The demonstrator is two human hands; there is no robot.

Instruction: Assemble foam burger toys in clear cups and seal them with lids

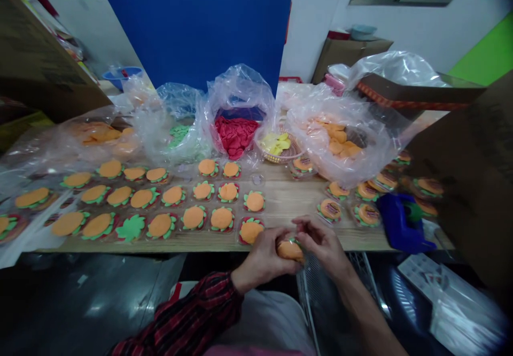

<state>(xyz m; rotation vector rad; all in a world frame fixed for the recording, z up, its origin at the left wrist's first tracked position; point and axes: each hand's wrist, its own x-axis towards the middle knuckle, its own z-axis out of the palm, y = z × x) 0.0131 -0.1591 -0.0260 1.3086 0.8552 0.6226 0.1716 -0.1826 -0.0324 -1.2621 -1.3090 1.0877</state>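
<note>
My left hand (pixel 265 257) is wrapped round a toy burger (pixel 290 250) in a clear case at the table's front edge. Just right of it, my right hand (pixel 320 241) has its fingers bent together beside the case; whether anything small is between them is too blurred to tell. Rows of toy burgers (pixel 193 217) with orange tops and green frills stand in clear trays to the left. One tray shows a bare green piece (pixel 131 228) on top. To the right, several burgers (pixel 329 210) carry printed labels.
Behind the rows are plastic bags of red pieces (pixel 235 136), green pieces (pixel 179 134) and orange pieces (pixel 336 138), plus a basket (pixel 285 152) with yellow pieces. A blue tape dispenser (pixel 403 225) stands at the right front, near a cardboard box (pixel 468 174).
</note>
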